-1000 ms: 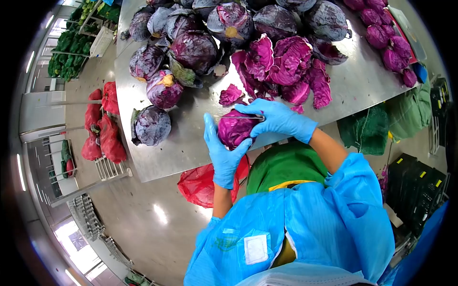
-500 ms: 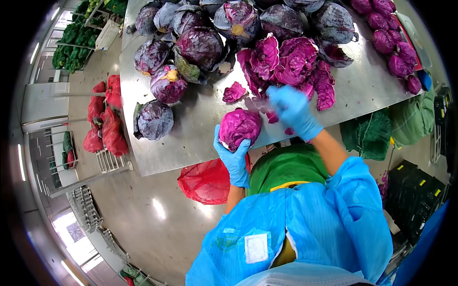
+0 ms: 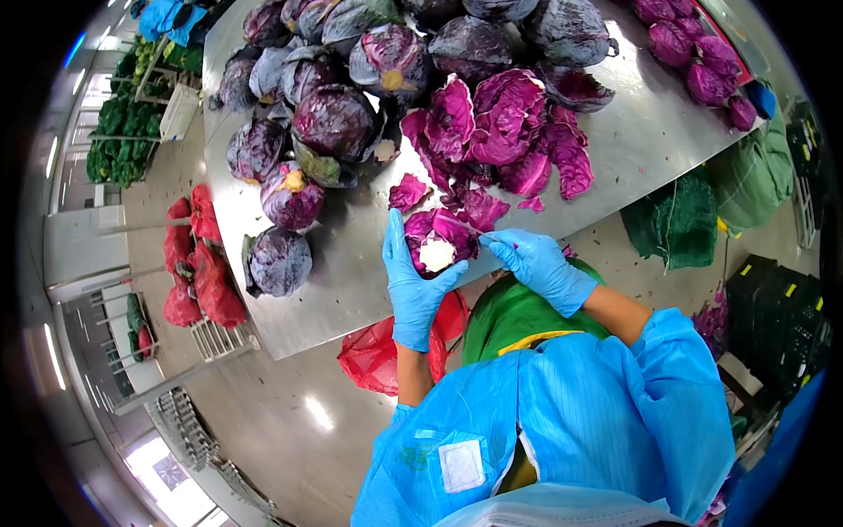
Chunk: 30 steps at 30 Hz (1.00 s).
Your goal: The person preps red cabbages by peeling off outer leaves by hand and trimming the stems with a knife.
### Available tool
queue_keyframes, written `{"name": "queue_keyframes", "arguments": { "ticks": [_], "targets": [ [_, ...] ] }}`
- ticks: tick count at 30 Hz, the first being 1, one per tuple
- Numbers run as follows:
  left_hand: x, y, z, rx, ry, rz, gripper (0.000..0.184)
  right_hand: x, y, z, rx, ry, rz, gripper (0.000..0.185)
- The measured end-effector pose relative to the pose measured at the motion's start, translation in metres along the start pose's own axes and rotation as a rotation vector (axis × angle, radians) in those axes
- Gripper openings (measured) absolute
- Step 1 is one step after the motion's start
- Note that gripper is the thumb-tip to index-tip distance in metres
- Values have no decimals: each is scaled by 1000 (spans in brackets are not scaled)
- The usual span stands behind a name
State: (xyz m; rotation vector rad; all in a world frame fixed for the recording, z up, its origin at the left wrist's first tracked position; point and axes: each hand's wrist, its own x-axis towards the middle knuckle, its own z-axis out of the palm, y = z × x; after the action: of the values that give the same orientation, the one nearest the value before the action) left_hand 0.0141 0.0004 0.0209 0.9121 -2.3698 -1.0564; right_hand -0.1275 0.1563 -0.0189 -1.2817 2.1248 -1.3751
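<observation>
A peeled red cabbage [image 3: 414,235] rests near the table's front edge, its white cut stem end facing up toward me. Around its left and near side curls my left hand [image 3: 414,285], in a blue glove, thumb and fingers gripping it. My right hand [image 3: 543,270], also gloved, is closed on a small knife [image 3: 463,225] whose thin blade lies over the cabbage's upper right side; its handle is mostly hidden in the fingers. Just beyond the blade is a loose purple leaf [image 3: 483,209]. A pile of stripped leaves [image 3: 505,123] lies farther back.
Several untrimmed cabbages [image 3: 338,123] cover the back and left of the metal table [image 3: 351,294]. Trimmed purple heads [image 3: 711,83] sit at the far right. A red mesh bag [image 3: 373,356] hangs below the front edge. Red sacks [image 3: 215,285] stand left, black crates [image 3: 773,321] right.
My right hand has come down and closer to the cabbage, bringing the knife against it. The cabbage has been turned so its white stem end shows. The view has shifted somewhat.
</observation>
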Motion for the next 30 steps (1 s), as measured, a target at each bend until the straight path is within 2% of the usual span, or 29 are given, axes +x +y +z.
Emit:
{"name": "queue_keyframes", "arguments": {
  "ticks": [2,4,6,7,10,13,16,20,24,27,30],
  "targets": [
    [1,2,5,-218,35,-84,123,6,-7,-5,-84,-34,28,29],
    [2,5,-1,-66,-6,-115,123,19,-18,-9,-163,-141,78,29],
    [6,6,-4,34,-54,-119,124,26,-16,1,-168,-80,-17,27],
    [4,-5,0,91,-3,-22,125,28,-15,5,-167,-92,-47,26],
    [3,-18,8,-170,-28,-110,126,38,-15,9,-183,-121,-98,23],
    [-3,-24,12,-178,17,-184,126,44,-17,9,-248,-162,-153,22],
    [-3,-17,7,-68,-9,-137,125,46,-16,12,-293,-174,-179,21],
    [-1,-26,10,-82,-1,-58,124,50,-15,12,-295,-199,-222,20],
    [1,-23,8,-55,-10,-89,123,54,-20,10,-381,-270,-225,19],
    [0,-22,8,-64,-11,-91,122,53,-17,13,-376,-245,-286,17],
    [-1,-22,9,-24,3,-91,122,54,-12,8,-498,-212,-482,15]
  ]
}}
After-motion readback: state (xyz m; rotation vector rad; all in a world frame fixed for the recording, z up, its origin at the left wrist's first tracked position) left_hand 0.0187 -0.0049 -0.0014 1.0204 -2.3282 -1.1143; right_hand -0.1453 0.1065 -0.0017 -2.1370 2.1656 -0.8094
